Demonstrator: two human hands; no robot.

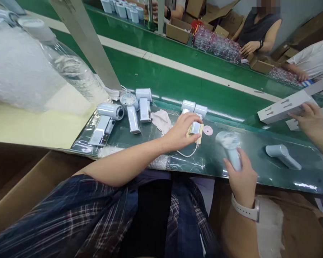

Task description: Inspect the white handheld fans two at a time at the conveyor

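My right hand (242,175) is wrapped round the handle of a light-blue handheld fan (233,156), whose round head is blurred. My left hand (181,132) reaches over the bench with thumb and fingers apart, beside a light-blue device (196,126) on a small yellowish pad. Another such device (188,105) stands just behind it. A white cable (190,155) curves in front of the pad. Left of that hand lie a pale cloth (162,121), a fan (132,118) and two more devices (144,107) (101,130).
One device (282,156) lies on the bench at the right. Beyond it, another person's hand (310,116) touches a white box (288,105). A large plastic bottle (70,68) and a metal post (88,43) stand left. People and cartons (177,30) are across the green belt (161,79).
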